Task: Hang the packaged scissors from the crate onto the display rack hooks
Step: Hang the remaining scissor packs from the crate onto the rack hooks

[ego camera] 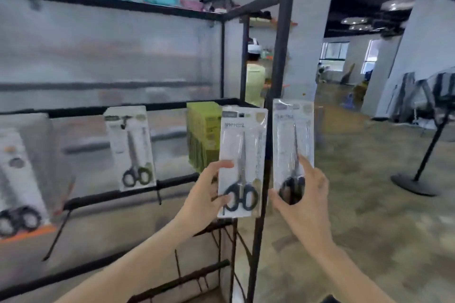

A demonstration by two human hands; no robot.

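Scissors pack [242, 162] upright between left hand [209, 192] fingers [222, 164].

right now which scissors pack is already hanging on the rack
The green-handled scissors pack, hanging left of the hands; the two dark-handled packs are each held, one per hand.

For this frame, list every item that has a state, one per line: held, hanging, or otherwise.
Left hand: grips a scissors pack by its lower edge.
Right hand: grips a second pack.
Left scissors pack: held upright, not hung.
Right scissors pack: held upright, not hung.
Green-handled scissors pack: hanging on the display rack.
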